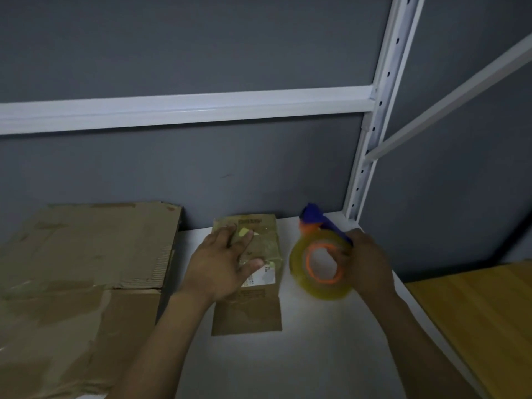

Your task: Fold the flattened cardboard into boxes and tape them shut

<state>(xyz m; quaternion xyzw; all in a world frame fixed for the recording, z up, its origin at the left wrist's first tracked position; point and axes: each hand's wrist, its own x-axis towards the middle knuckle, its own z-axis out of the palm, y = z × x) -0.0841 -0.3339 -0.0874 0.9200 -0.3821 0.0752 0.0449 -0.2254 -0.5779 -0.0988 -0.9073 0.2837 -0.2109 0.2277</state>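
A small cardboard box [247, 312] sits at the centre of the white surface [316, 349], its far edge close to the grey wall [201, 47] at 12 o'clock. Glossy tape and a white label show on its top. Whether the brown panel nearest the camera is the box's front side or a loose flap cannot be told. The left hand [223, 264] rests palm-down on the box top, its fingers [244, 237] straight and spread wide, holding nothing. At 3 o'clock of the box, just beside it and off the surface, the right hand [370, 266] grips a tape dispenser [319, 289]. It has a blue handle, an orange core and a yellowish clear roll, blurred. The right fingers are curled round the dispenser's body, and one shows through the roll's hole. At 9 o'clock of the box a large flattened cardboard sheet [86, 269] lies open, creased and patched with old tape, its right edge near the left forearm. At 4 o'clock a wooden board [483, 312] borders the white surface. A white perforated rack upright [377, 116] rises at 1 o'clock, and a white crossbar [184, 108] runs along the wall.
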